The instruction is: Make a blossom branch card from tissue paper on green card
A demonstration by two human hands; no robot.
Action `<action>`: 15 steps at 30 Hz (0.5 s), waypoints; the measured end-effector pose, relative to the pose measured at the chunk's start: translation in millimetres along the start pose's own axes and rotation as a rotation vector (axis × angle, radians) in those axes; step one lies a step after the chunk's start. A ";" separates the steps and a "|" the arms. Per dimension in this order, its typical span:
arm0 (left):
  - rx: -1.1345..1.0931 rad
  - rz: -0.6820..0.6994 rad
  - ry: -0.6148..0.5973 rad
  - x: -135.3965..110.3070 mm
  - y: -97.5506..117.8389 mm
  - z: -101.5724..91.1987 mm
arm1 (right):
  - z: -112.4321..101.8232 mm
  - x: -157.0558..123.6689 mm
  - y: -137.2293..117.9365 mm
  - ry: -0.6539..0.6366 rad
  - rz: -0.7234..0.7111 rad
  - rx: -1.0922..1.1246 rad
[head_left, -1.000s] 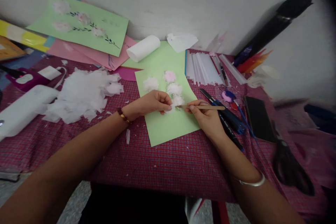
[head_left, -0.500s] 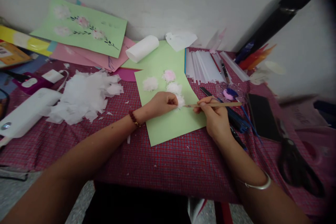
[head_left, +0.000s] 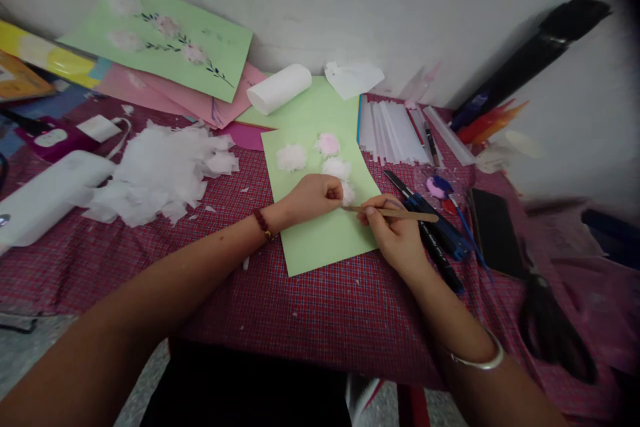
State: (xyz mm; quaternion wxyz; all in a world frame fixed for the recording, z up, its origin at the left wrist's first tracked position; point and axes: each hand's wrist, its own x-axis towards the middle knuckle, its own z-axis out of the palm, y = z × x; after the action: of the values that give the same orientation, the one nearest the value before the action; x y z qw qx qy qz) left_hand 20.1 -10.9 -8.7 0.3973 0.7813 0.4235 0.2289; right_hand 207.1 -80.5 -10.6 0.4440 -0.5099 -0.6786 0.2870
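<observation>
- Four fluffy tissue puffs sit on the light green paper sheet (head_left: 325,240). I count three white and one pink, and the nearest tissue puff (head_left: 347,193) lies toward the sheet's right edge.
- My left hand (head_left: 313,195) rests on the sheet with its fingers curled shut, the tips pinching the nearest tissue puff. I judge this pins the puff so it cannot slide.
- My right hand (head_left: 395,233) grips a thin wooden stick (head_left: 400,213) like a pen at the sheet's right edge. The stick's tip reaches in to the same puff, and the low angle seems meant for poking at its base.
- The sheet lies flat on the red checked cloth surface (head_left: 300,307), close to me and probably within easy reach.
- Left of the sheet is a loose heap of white tissue pieces (head_left: 160,173).
- Beyond the sheet lies a white paper roll (head_left: 279,88). To its right are stacked white paper strips (head_left: 390,137), dark pens (head_left: 440,233) and a black phone (head_left: 495,230).
</observation>
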 end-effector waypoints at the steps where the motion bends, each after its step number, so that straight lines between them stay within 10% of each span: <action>1: 0.002 -0.001 -0.001 0.0 0.6 0.1 | -0.3 -0.1 0.2 -0.006 -0.009 -0.017; 15: -0.580 -0.199 0.201 3.2 -16.3 -18.4 | 2.2 -10.9 -5.6 -0.276 -0.263 -0.413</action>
State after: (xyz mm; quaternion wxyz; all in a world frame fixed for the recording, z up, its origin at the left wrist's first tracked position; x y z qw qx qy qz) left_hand 1.2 4.9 -11.2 0.5798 0.5640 0.4520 0.3761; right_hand 203.6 -92.4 -10.2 0.2677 -0.4531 -0.8371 0.1491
